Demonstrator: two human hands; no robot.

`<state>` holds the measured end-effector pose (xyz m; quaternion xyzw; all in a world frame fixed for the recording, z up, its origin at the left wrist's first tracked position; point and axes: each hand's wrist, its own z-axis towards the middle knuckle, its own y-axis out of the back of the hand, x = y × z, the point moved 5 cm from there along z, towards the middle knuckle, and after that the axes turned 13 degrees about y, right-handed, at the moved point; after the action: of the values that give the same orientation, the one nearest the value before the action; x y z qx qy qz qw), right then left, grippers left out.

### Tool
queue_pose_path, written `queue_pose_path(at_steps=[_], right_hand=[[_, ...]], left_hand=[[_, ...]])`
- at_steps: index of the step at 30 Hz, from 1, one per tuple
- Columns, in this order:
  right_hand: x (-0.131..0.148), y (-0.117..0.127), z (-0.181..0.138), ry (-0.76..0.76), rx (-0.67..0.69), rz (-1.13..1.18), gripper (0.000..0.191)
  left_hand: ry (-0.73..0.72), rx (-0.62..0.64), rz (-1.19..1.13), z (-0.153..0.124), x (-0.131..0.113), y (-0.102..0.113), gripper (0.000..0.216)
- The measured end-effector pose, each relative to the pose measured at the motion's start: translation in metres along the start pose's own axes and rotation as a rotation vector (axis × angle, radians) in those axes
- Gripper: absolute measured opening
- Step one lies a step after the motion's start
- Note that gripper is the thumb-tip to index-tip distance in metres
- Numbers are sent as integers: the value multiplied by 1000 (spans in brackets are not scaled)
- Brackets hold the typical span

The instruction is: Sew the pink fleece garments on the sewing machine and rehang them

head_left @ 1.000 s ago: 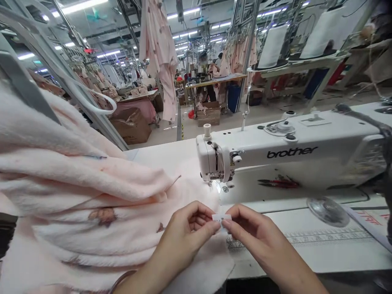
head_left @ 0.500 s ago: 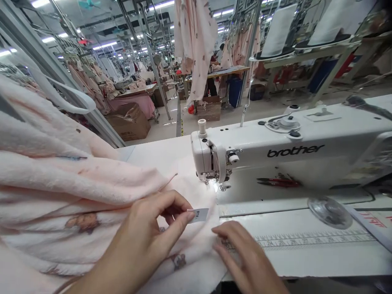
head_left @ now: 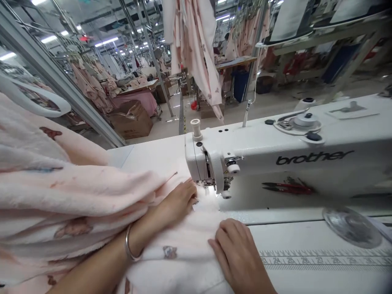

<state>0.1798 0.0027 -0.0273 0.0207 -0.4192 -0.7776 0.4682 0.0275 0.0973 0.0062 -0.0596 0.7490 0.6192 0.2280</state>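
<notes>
My left hand [head_left: 180, 200], a bangle at its wrist, lies on the pink plush fabric [head_left: 196, 232] just left of the sewing machine's needle area [head_left: 211, 188]. Its fingers are closed, with a bit of a small label [head_left: 195, 202] showing at the fingertips; most of the label is hidden. My right hand [head_left: 234, 249] is nearer the front, its fingers curled on the fabric's right edge, the thumb pressing from the left. The printed fabric is bunched in thick folds at the left and runs up to the machine's presser foot.
The white Brother machine [head_left: 275, 151] spans the right side. Red-handled thread snips [head_left: 288, 188] lie beneath its arm. A clear round disc [head_left: 352, 226] sits near a printed ruler strip [head_left: 306, 259]. Pink garments [head_left: 196, 45] hang beyond, and a cardboard box [head_left: 131, 120] stands on the floor.
My left hand has moved forward with the label to beside the presser foot. My right hand's fingers have curled onto the fabric edge. The view has shifted slightly.
</notes>
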Motion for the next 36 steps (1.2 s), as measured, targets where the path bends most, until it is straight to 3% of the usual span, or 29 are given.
queue_pose_path(at_steps=[4,7,11,14,21,36], right_hand=[[-5,-5,8,-65,39,9,18],[-9,-1,-1,-75,84,-26,12],[-11,4,-12,-68,36,-151,47],[-11,2,-12,-60,60,-186,53],[-9,2,-7,-44,110,-182,38],[-10,1,-12,-75,167,-166,46]], left_hand=[[8,0,-31,0,3,13,7],[171,-36,-147,-6,-3,18,10],[482,214,-567,-13,-8,-10,19],[582,257,-698,-11,-4,-32,21],[587,164,-633,-11,0,-43,15],[580,28,-459,-15,-4,-41,15]])
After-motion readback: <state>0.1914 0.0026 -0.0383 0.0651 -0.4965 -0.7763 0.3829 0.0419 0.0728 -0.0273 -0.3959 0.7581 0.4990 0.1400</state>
